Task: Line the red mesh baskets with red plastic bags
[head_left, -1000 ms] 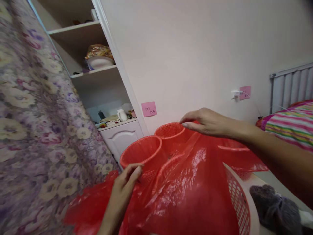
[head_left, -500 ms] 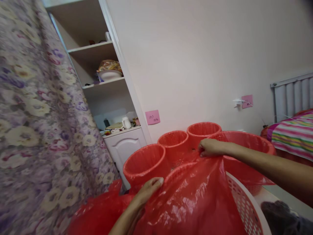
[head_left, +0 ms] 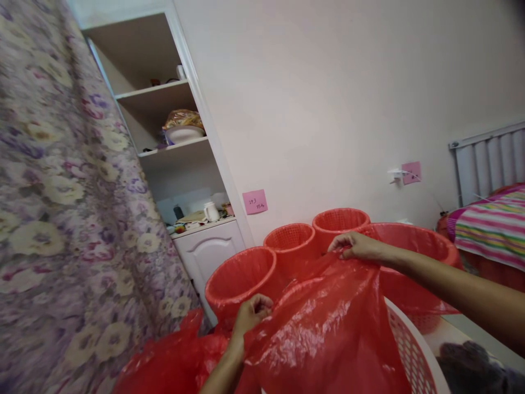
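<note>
Since half a second ago, left hand (head_left: 253, 313) is curling from flat into a pinch on the near edge of the glossy red plastic bag (head_left: 328, 334). Right hand (head_left: 356, 245) is gripping its far edge, sheet stretching near-left to far-right over what is probably a white perforated basket (head_left: 414, 355). Beyond, red mesh bins (head_left: 241, 273) are standing in a row.

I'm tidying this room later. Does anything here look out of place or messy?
Only loose red plastic bunched low down, left of the left hand. The right hand pinches the red plastic bag over the white perforated basket. The red mesh bins stand upright.
</note>
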{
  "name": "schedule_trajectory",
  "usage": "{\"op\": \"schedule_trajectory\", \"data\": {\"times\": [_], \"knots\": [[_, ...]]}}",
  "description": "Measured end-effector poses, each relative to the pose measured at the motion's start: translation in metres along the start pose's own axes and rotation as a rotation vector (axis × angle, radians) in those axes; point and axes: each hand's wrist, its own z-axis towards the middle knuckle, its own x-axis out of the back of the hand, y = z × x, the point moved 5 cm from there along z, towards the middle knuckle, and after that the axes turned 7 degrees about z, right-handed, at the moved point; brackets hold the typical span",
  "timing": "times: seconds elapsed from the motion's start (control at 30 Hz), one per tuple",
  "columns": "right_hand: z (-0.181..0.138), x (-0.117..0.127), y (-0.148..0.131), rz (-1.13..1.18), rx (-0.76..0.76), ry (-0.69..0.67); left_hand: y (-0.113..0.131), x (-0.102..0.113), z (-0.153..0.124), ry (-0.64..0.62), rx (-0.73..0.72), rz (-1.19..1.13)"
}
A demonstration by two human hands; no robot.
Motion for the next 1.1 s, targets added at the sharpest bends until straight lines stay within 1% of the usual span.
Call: {"op": "schedule_trajectory", "data": {"times": [0.13, 0.3, 0.43, 0.5, 0.57, 0.63, 0.7, 0.73, 0.77, 0.83, 0.9, 0.97, 1.0, 1.1], "knots": [[-0.004, 0.008, 0.006, 0.065, -0.011, 0.023, 0.013, 0.005, 0.009, 0.068, -0.032, 0.027], [-0.008, 0.031, 0.010, 0.062, 0.002, 0.211, 0.031, 0.021, 0.011, 0.143, -0.049, -0.038], [-0.018, 0.053, 0.000, 0.019, 0.041, 0.369, 0.039, 0.035, 0.006, 0.173, -0.030, -0.167], [-0.024, 0.063, -0.007, 0.004, 0.062, 0.434, 0.042, 0.038, 0.002, 0.183, -0.015, -0.218], [-0.029, 0.071, -0.012, -0.002, 0.075, 0.468, 0.044, 0.036, -0.004, 0.175, 0.023, -0.244], [-0.034, 0.077, -0.016, -0.012, 0.083, 0.472, 0.046, 0.026, -0.011, 0.081, 0.114, -0.280], [-0.038, 0.081, -0.017, -0.030, 0.090, 0.454, 0.048, 0.014, -0.018, -0.051, 0.208, -0.327], [-0.041, 0.081, -0.018, -0.040, 0.092, 0.439, 0.050, 0.009, -0.021, -0.115, 0.233, -0.350], [-0.044, 0.082, -0.017, -0.047, 0.090, 0.420, 0.053, 0.005, -0.023, -0.160, 0.235, -0.368], [-0.050, 0.080, -0.015, -0.048, 0.073, 0.357, 0.060, 0.004, -0.024, -0.206, 0.199, -0.399], [-0.056, 0.079, -0.012, -0.027, 0.043, 0.283, 0.068, 0.008, -0.020, -0.215, 0.155, -0.422], [-0.060, 0.082, -0.011, 0.001, 0.013, 0.255, 0.076, 0.017, -0.015, -0.175, 0.118, -0.422], [-0.062, 0.085, -0.012, 0.010, 0.002, 0.271, 0.080, 0.022, -0.013, -0.148, 0.099, -0.417], [-0.066, 0.097, -0.022, 0.011, -0.016, 0.379, 0.090, 0.039, -0.009, -0.056, 0.045, -0.382]]}}
